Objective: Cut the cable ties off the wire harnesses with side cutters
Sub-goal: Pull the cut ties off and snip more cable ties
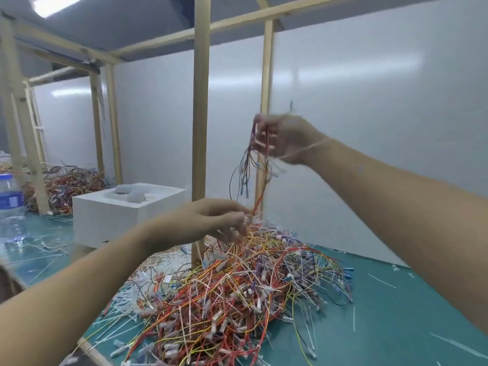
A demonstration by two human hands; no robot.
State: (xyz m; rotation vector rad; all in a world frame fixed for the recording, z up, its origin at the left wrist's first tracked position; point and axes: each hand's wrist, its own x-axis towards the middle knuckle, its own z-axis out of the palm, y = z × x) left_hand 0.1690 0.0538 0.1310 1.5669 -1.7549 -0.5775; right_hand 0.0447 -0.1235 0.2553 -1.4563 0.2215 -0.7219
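— What takes up the most room?
— The white wall panel (369, 101) behind. Then comes the teal table (396, 313), and the wooden frame (200, 128) standing on it.
— And the wires?
— A big pile of wire harnesses (237, 291) lies mid-table at the foot of the middle post, a tangle of red, orange, yellow and white. Left of it sits a white box (105, 217), with a second pile (68, 186) beyond and a water bottle (10, 207) at the left edge.
— The hands?
— The right hand (287, 138) is up high, its fingers curled round the top of a raised harness (250, 165) that hangs down above the pile. The left hand (211, 220) is lower, just over the pile's top, its fingertips pinched on the bottom end of that harness's red wire. Both hands are blurred.
— Cutters?
— Something thin and blue sticks up above the right hand, too blurred to name.
— The ties?
— Cut cable ties (380, 280) lie scattered on the table around the pile, thin white strips
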